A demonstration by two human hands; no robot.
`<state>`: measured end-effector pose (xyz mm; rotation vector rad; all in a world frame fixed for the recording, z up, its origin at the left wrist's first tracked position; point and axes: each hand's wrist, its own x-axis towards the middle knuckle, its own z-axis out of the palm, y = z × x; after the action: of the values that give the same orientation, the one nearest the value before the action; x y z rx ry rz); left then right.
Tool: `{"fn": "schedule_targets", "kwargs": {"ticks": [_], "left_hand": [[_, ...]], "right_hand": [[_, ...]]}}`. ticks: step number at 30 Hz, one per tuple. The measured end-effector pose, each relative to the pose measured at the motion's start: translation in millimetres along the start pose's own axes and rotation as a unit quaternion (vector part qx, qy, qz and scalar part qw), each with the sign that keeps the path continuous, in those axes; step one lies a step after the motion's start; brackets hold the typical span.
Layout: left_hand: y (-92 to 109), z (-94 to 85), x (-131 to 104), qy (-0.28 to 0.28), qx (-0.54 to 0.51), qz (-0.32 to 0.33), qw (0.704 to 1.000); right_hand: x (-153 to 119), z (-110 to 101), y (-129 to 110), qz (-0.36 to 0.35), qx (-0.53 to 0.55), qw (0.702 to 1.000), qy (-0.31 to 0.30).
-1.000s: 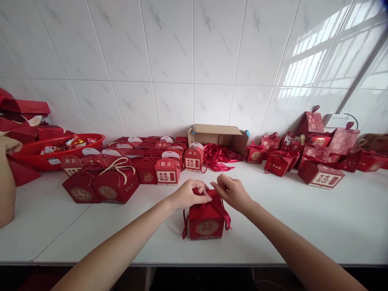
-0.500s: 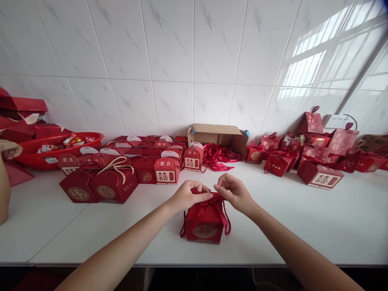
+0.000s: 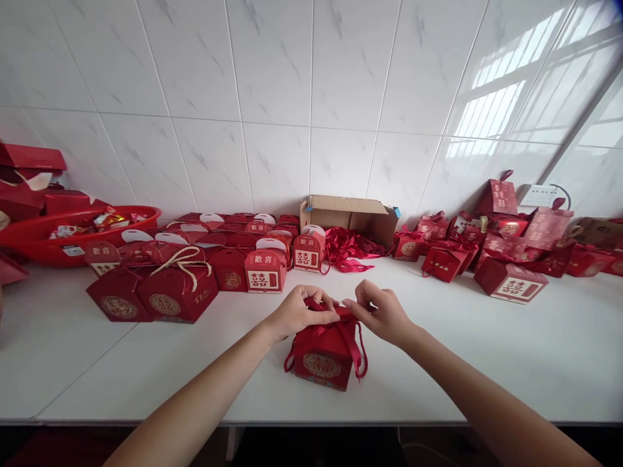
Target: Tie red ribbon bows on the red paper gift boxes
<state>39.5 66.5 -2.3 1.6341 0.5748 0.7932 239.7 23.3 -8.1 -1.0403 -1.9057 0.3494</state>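
A small red gift box [image 3: 318,350] with a gold oval emblem stands near the table's front edge, turned slightly. Red ribbon [image 3: 348,337] is tied at its top, one tail hanging down the front, and red cord handles [image 3: 363,353] loop at its sides. My left hand [image 3: 306,314] is closed at the top left of the box, thumb and fingers pinching the ribbon. On the other side my right hand [image 3: 382,312] has its fingers curled, thumb and forefinger pinched at the ribbon's edge. The fingers hide part of the knot.
Rows of red gift boxes [image 3: 265,269] stand at the back left, with larger ones [image 3: 180,292] in front. A red basin [image 3: 139,217] holds wrapped sweets. Loose ribbon [image 3: 348,246] spills from a cardboard box [image 3: 345,204]. More boxes [image 3: 511,279] and a power strip [image 3: 538,194] are at right.
The box has turned a little and shifted slightly left in view. My right hand's fingers have curled in more. The other person's arm at the left has mostly gone out of view.
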Motion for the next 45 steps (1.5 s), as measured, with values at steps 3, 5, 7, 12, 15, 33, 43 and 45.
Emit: {"fn": "schedule_targets", "kwargs": {"ticks": [3,5,7,12,15,33,43,45], "left_hand": [[0,-3.2,-2,0.012,-0.049,0.037,0.998],[-1,-8.5,-3,0.032,-0.070,0.059,0.995],[-6,-14.6,-3,0.066,-0.090,0.063,0.992],[-26,-20.9,-1,0.106,-0.168,0.013,0.980],[-36,-20.0,-1,0.114,-0.181,-0.018,0.977],[-69,6.6,-9,-0.052,0.538,0.016,0.841],[-68,23.6,25,-0.101,0.584,-0.093,0.800],[-73,25.6,36,-0.084,0.588,-0.102,0.798]], "right_hand": [[-9,-10,3,0.012,0.068,0.997,0.035],[-19,-15,10,0.012,0.121,0.992,0.021],[-32,-13,18,0.003,0.141,0.989,-0.032],[-56,27,16,0.011,0.106,0.990,-0.096],[-56,43,15,0.023,0.126,0.991,-0.048],[-74,-53,129,0.435,-0.393,0.806,-0.076],[-33,20,91,0.379,-0.361,0.839,-0.149],[-16,31,93,0.388,-0.348,0.841,-0.143]]}}
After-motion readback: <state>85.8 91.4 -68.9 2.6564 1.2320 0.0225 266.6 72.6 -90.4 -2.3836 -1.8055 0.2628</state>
